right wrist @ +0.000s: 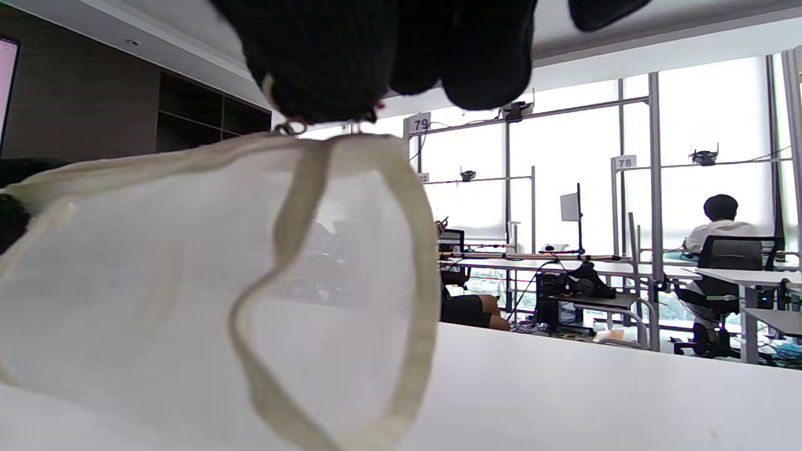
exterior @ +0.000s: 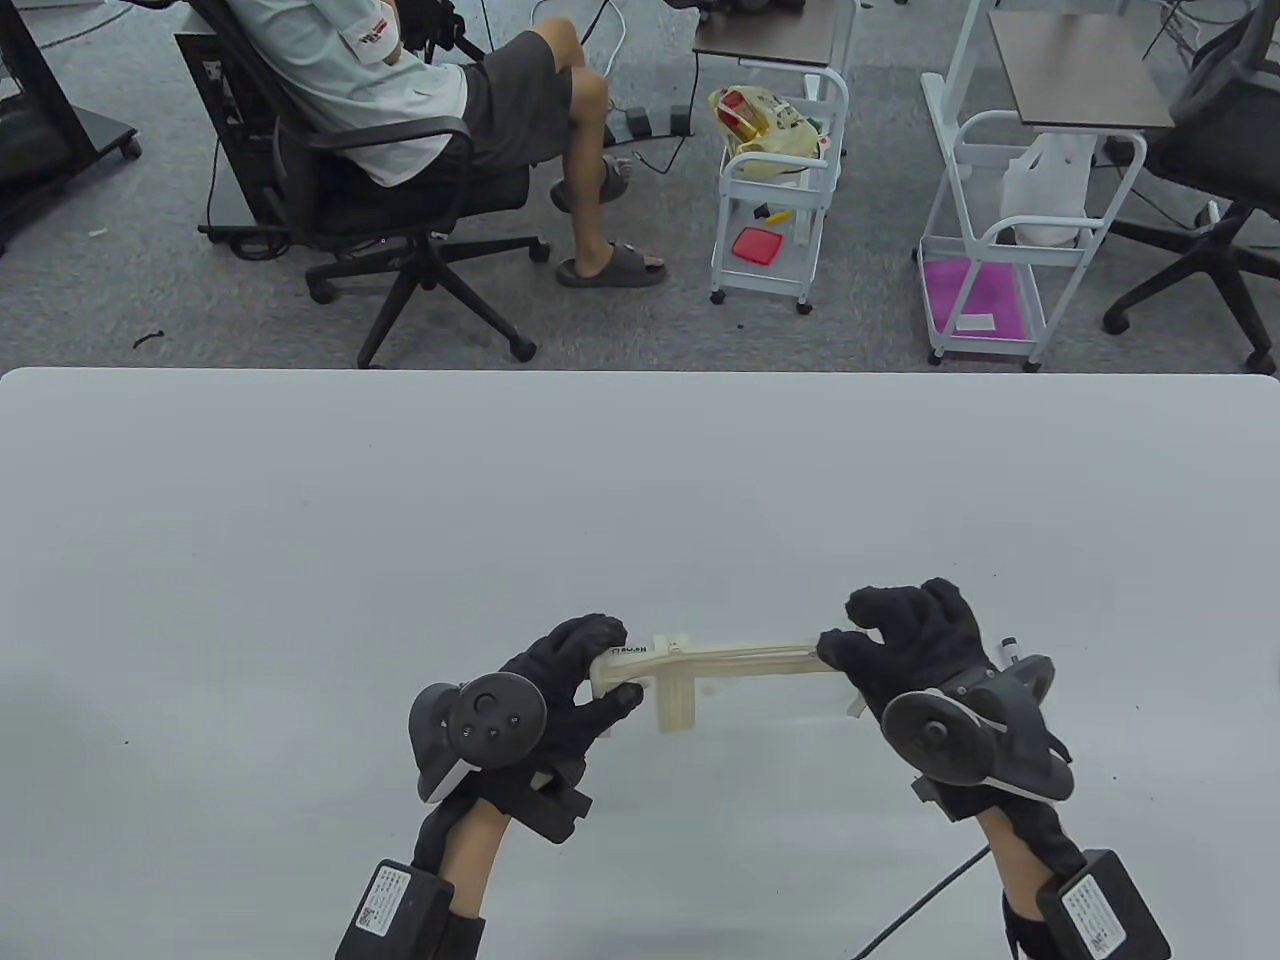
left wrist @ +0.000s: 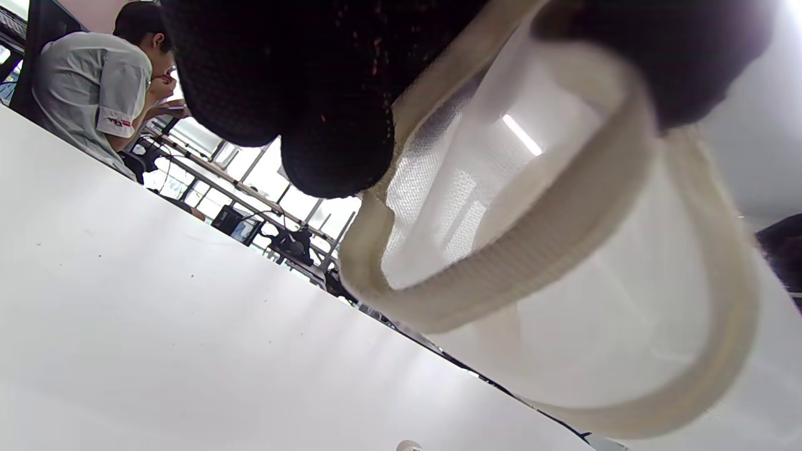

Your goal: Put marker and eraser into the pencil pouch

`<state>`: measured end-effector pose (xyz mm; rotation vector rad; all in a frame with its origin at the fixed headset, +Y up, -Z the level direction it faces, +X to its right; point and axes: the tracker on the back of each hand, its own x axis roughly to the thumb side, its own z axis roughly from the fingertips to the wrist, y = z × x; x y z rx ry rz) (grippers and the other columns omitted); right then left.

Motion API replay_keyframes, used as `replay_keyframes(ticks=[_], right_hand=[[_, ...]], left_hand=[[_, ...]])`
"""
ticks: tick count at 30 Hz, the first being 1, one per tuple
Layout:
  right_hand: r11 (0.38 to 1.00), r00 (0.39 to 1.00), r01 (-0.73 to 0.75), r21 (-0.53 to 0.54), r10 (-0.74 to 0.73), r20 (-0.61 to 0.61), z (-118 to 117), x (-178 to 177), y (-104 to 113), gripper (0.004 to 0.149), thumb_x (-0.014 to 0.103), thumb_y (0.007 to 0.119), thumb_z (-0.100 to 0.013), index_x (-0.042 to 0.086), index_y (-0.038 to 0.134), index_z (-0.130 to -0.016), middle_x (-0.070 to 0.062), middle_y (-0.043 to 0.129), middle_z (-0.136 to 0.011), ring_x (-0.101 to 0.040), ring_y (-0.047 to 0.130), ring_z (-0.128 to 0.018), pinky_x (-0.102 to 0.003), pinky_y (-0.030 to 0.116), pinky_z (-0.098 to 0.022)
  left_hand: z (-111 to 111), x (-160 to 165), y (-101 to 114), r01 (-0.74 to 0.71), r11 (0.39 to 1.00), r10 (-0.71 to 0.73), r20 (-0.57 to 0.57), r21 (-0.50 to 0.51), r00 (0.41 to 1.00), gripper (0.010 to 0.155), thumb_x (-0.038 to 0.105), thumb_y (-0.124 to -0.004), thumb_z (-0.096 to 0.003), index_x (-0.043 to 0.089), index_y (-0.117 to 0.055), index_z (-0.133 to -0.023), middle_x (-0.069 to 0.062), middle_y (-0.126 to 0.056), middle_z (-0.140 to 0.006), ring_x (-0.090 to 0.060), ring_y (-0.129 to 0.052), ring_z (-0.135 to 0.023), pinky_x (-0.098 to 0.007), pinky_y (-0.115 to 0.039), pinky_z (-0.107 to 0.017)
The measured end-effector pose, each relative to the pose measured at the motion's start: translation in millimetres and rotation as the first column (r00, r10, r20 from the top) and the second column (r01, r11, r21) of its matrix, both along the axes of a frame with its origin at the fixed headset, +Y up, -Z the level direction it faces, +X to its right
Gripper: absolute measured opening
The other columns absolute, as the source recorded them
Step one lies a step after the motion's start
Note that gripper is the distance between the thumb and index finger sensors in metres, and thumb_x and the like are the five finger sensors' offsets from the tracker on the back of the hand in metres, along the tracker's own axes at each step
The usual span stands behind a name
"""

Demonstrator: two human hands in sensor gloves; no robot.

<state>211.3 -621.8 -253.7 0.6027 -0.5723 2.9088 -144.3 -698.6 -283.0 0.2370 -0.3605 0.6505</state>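
Mesh-sided and limp, the pencil pouch [exterior: 730, 668] hangs stretched above the tabletop [exterior: 300, 560] between the left hand [exterior: 560, 690] and right hand [exterior: 900, 640], each pinching one end of its stiffer cream top band, likely the surest hold.

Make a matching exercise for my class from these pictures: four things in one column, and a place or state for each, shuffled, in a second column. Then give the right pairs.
Column one
1. left hand
2. right hand
3. pencil pouch
4. table

Column two
A. lifted and stretched between both hands
B. white surface below the pouch
C. grips the pouch end with the printed label
D. pinches the pouch's other end, on the table view's right

Pairs: 1-C, 2-D, 3-A, 4-B
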Motion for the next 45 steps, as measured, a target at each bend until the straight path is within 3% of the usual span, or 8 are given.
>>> replay_keyframes(ticks=[7,10,14,19,24,32,38,45], right_hand=[[0.968,0.973,0.232,-0.099,-0.232,0.005,-7,34,-13,0.040,0.024,0.084,-0.046,0.031,0.083,-0.086,-0.013,0.071,-0.098,-0.036,0.081,-0.086,-0.068,0.053,-0.069],[0.947,0.945,0.312,-0.073,-0.301,0.131,-17,52,-24,0.050,0.030,0.084,-0.046,0.026,0.076,-0.095,-0.014,0.076,-0.094,-0.038,0.085,-0.080,-0.068,0.055,-0.067],[0.959,0.880,0.245,-0.141,-0.159,0.448,-39,80,-59,0.056,0.034,0.084,-0.045,0.022,0.075,-0.099,-0.017,0.078,-0.095,-0.039,0.087,-0.077,-0.068,0.056,-0.066],[0.933,0.739,0.141,-0.332,0.124,0.662,-66,108,-108,0.069,0.038,0.083,-0.045,0.021,0.062,-0.108,-0.019,0.071,-0.103,-0.042,0.083,-0.083,-0.068,0.054,-0.067],[0.868,0.656,0.151,-0.473,0.270,0.705,-73,121,-134,0.075,0.038,0.082,-0.047,0.019,0.050,-0.112,-0.018,0.070,-0.103,-0.039,0.083,-0.082,-0.066,0.056,-0.067],[0.842,0.651,0.101,-0.530,0.347,0.675,-76,115,-139,0.070,0.029,0.082,-0.047,0.022,0.054,-0.110,-0.015,0.081,-0.088,-0.028,0.091,-0.062,-0.061,0.065,-0.063],[0.952,0.733,0.199,-0.234,0.014,0.680,-66,107,-106,0.076,0.031,0.079,-0.047,0.029,0.039,-0.112,-0.016,0.078,-0.087,-0.027,0.096,-0.048,-0.060,0.073,-0.057],[0.878,0.735,0.469,0.094,-0.447,0.510,-42,112,-61,0.064,0.032,0.082,-0.045,0.030,0.056,-0.103,-0.014,0.082,-0.083,-0.026,0.100,-0.046,-0.057,0.078,-0.054]], left_hand=[[2,6,-1,0.018,1.000,-0.018,-0.004,0.014,1.000,0.064,0.063,-0.075,-0.0360,0.038,-0.072,-0.094,0.001,-0.089,-0.096,-0.018,-0.104,-0.065,-0.044,-0.087,-0.058],[3,5,-1,0.011,1.000,-0.011,-0.009,0.021,1.000,0.064,0.063,-0.075,-0.0360,0.037,-0.072,-0.095,0.001,-0.089,-0.096,-0.018,-0.104,-0.064,-0.044,-0.087,-0.057],[1,6,-3,-0.003,1.000,0.003,-0.004,0.001,1.000,0.065,0.063,-0.075,-0.0358,0.036,-0.072,-0.095,0.000,-0.089,-0.096,-0.018,-0.104,-0.064,-0.045,-0.086,-0.057],[2,10,-5,0.021,1.000,-0.021,0.004,0.001,1.000,0.066,0.064,-0.075,-0.0357,0.036,-0.071,-0.095,0.000,-0.089,-0.096,-0.018,-0.104,-0.064,-0.045,-0.086,-0.057],[2,10,-5,0.025,1.000,-0.025,0.008,-0.003,1.000,0.066,0.063,-0.075,-0.0356,0.035,-0.072,-0.095,0.000,-0.090,-0.095,-0.018,-0.104,-0.064,-0.045,-0.087,-0.057],[3,10,-5,0.029,1.000,-0.028,0.010,-0.003,1.000,0.066,0.064,-0.075,-0.0357,0.035,-0.072,-0.095,0.000,-0.090,-0.096,-0.018,-0.104,-0.064,-0.045,-0.087,-0.057],[3,9,-5,0.037,0.999,-0.037,0.006,-0.007,0.999,0.067,0.064,-0.075,-0.0354,0.035,-0.072,-0.095,0.000,-0.089,-0.096,-0.019,-0.104,-0.064,-0.045,-0.086,-0.057],[2,11,-5,0.043,0.999,-0.043,0.006,-0.018,0.999,0.067,0.064,-0.075,-0.0356,0.034,-0.071,-0.096,-0.001,-0.090,-0.096,-0.019,-0.104,-0.064,-0.045,-0.086,-0.057]])
